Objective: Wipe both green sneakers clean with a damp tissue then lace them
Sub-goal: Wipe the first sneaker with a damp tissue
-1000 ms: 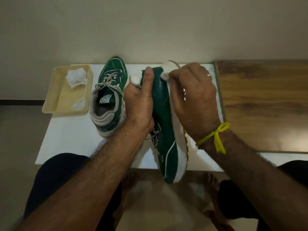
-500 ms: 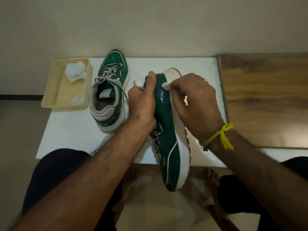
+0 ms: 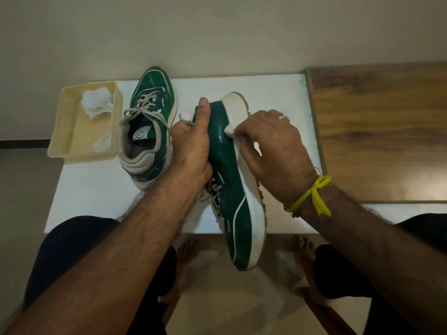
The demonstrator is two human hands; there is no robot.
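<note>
Beside tray (image 3: 58,143) and second sneaker (image 3: 147,126), left hand (image 3: 191,153) grips sneaker (image 3: 229,180); right hand (image 3: 273,151) pinches tissue (image 3: 229,130)

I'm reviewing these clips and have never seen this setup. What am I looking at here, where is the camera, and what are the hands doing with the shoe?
There is no machine: a person wears a wide-angle camera on the head, looking down at both bare hands, with the knees and feet below. The left hand grips a green sneaker with a white sole, tipped on its side. The right hand, with a yellow thread at the wrist, pinches a small white tissue wad against the sneaker's glossy green side. On the white table a second green sneaker stands upright, with grey laces showing, beside a cream plastic tray holding crumpled white tissue. A brown wooden surface lies to the right.
</note>
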